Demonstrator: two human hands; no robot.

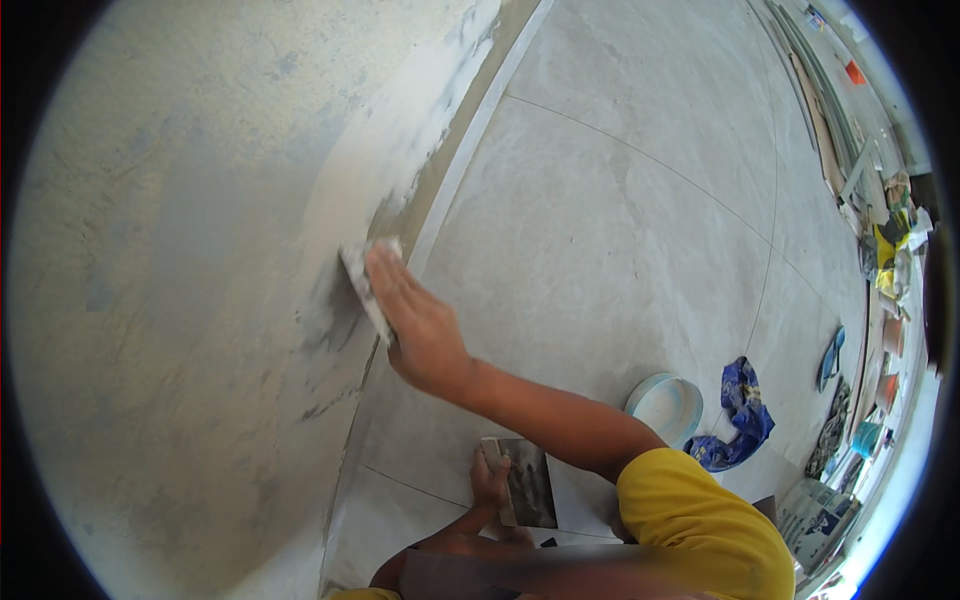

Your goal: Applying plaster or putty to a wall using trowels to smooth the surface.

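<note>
With my right hand (425, 335) I press a putty-smeared flat scraper blade (366, 288) against the wall (230, 250), low down near its bottom edge. My fingers lie together along the back of the blade, and its far side is hidden. A pale, freshly coated band (375, 140) runs up the wall beyond the blade; dark smears show under it. Lower down, my left hand (487, 482) is closed on the light grip of a plastering trowel (532, 482). The trowel's dark, square plate faces up and carries grey smears.
Large grey floor tiles (610, 220) meet the wall along a pale strip. Right of my right arm stand a round, shallow tub (665, 408) and a crumpled blue bag (742, 420). A slipper (831, 358), boards (830, 120) and a large bucket (815, 522) line the right side.
</note>
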